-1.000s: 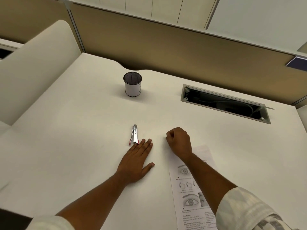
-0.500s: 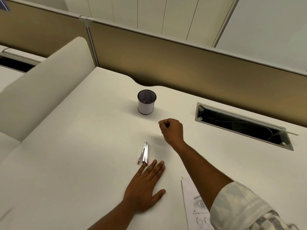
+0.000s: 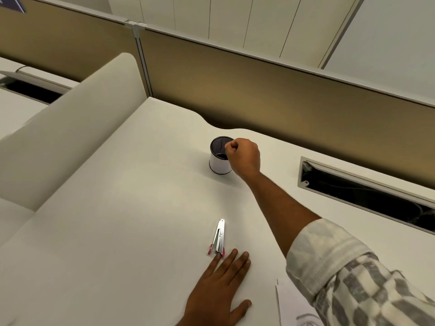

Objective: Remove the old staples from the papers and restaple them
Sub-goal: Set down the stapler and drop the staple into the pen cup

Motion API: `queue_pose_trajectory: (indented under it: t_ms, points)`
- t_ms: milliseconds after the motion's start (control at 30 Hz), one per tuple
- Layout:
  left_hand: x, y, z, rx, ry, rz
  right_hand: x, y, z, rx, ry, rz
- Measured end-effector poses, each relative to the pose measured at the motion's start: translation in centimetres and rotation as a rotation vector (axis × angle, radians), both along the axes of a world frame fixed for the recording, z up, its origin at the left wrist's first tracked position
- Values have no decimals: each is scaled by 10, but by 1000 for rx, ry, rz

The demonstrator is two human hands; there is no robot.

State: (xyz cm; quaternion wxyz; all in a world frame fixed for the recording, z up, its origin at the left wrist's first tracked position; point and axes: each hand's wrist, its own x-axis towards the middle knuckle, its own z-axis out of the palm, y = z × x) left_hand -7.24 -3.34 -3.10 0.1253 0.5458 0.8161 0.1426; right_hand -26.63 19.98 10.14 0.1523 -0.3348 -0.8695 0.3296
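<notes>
A small silver stapler with pink ends [image 3: 219,238] lies on the white desk [image 3: 131,231]. My left hand [image 3: 220,288] rests flat on the desk just below it, a fingertip touching its near end. My right hand [image 3: 243,158] is stretched out to the far side and curled into a fist over the rim of a white cup with a dark mesh inside [image 3: 219,164]. Thumb and forefinger are pressed together, and anything between them is too small to see. A corner of the printed papers [image 3: 289,307] shows at the bottom right, partly under my right sleeve.
An open cable slot [image 3: 364,191] is cut into the desk at the right. A tan partition [image 3: 259,90] runs along the back edge. A rounded white divider [image 3: 70,128] stands at the left.
My right hand, still a fist, moved away from the papers across the desk to above the cup. The view tilted up. My left hand stayed flat by the stapler.
</notes>
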Motion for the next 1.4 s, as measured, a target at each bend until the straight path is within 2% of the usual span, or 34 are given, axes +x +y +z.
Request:
queue_pose_trajectory:
  t_ms: [167, 433, 700, 867, 1200, 1400]
  points:
    - [0, 0, 2, -1, 14, 11, -5, 6, -3, 52, -92, 20]
    - [0, -1, 0, -14, 8, 5, 1, 9, -6, 13, -133, 18]
    - [3, -2, 0, 13, -11, 33, 34, -1, -8, -17, -12, 11]
    - [4, -3, 2, 37, 6, 35, 88, -15, -13, -50, 85, 18]
    - [5, -4, 1, 55, 47, 28, 249, -52, -44, -119, 19, 10]
    - [7, -7, 1, 68, 113, 23, 342, -61, -54, 31, -3, -42]
